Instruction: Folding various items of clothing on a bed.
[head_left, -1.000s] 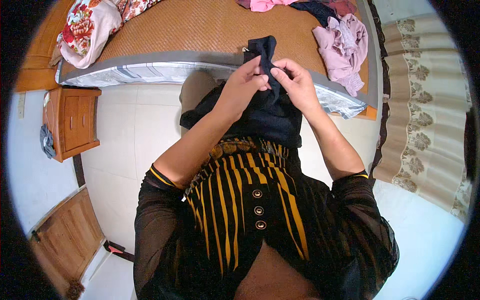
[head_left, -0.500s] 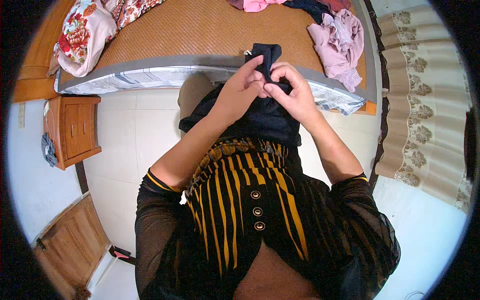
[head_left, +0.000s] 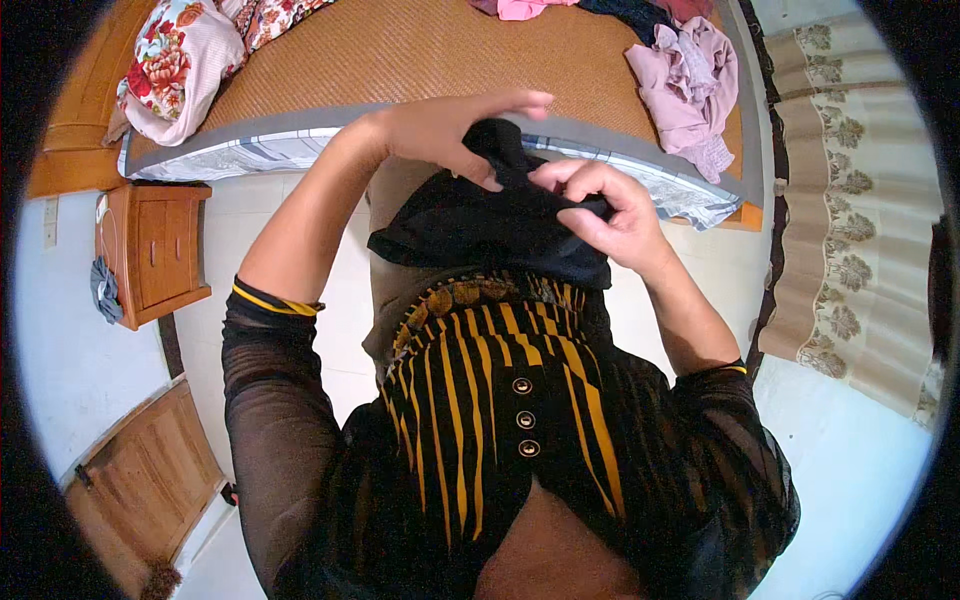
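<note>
A piece of black clothing (head_left: 455, 225), its kind hard to make out in the folds, lies across my lap. One part of it stands up between my hands. My right hand (head_left: 618, 212) pinches an edge of this cloth between thumb and fingers. My left hand (head_left: 440, 130) is spread, thumb and fingers apart, around the raised fold at its far side. Whether the left fingertips touch the cloth cannot be told.
Ahead is a bed with a woven brown mat (head_left: 400, 60) and grey edge. Pink clothing (head_left: 690, 85) lies at its right, a floral bundle (head_left: 165, 75) at its left. A small wooden cabinet (head_left: 165, 250) stands left; a beige patterned curtain (head_left: 835, 220) hangs right.
My left hand has let go of the black cloth, opened and moved left. The right hand has shifted slightly right and down, keeping its pinch. The raised cloth has sunk toward my lap.
</note>
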